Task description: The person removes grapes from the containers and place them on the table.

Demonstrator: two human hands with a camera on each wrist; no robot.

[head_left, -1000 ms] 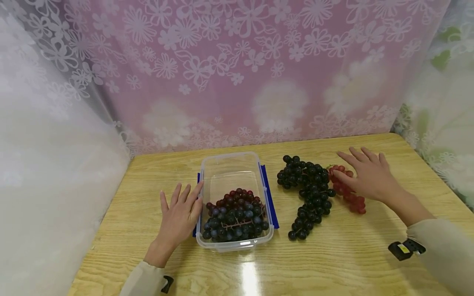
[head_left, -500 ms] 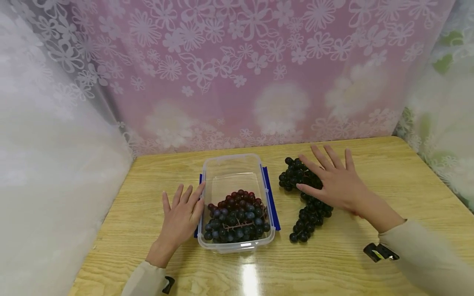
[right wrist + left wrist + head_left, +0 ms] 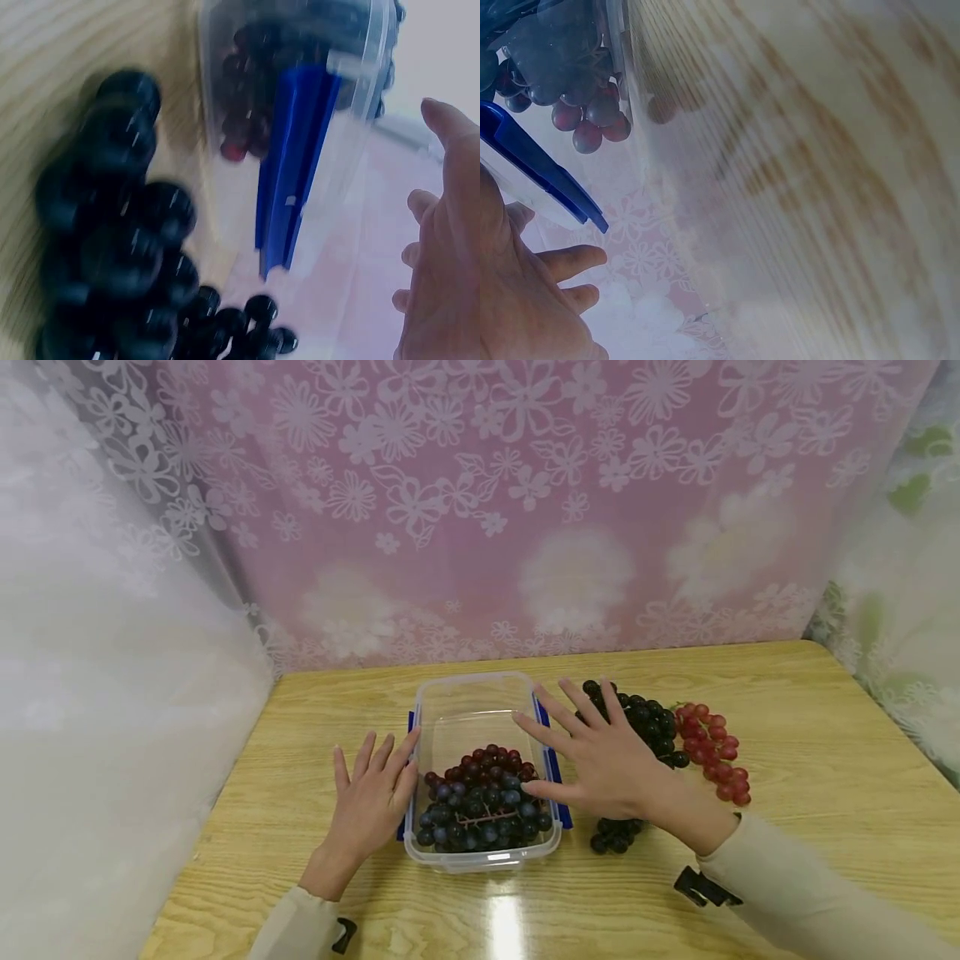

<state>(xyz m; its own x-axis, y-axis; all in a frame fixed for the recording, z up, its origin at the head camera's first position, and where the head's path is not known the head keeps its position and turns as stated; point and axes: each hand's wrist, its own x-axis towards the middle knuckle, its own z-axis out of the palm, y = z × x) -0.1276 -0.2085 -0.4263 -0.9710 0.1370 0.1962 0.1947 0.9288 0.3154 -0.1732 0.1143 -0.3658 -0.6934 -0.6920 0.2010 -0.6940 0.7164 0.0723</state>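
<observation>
A clear plastic container (image 3: 480, 680) with blue side clips holds a bunch of dark red and blue-black grapes (image 3: 480, 802) in its near half. My left hand (image 3: 369, 802) lies along the container's left side, fingers spread and fingertips right at the rim. In the left wrist view a blue clip (image 3: 544, 169) shows just above that hand. My right hand (image 3: 596, 764) is spread with straight fingers, its fingertips overlapping the container's right rim. It holds nothing. Partly hidden beneath it is a bunch of black grapes (image 3: 120, 225) on the table.
A bunch of red grapes (image 3: 712, 752) lies to the right of the black ones. The wooden table (image 3: 810, 760) ends at a pink floral curtain (image 3: 465, 543) behind, with pale curtains at both sides.
My right hand has swept left from over the red grapes, across the black grapes, to the container's right rim. The left hand has stayed at the container's left side.
</observation>
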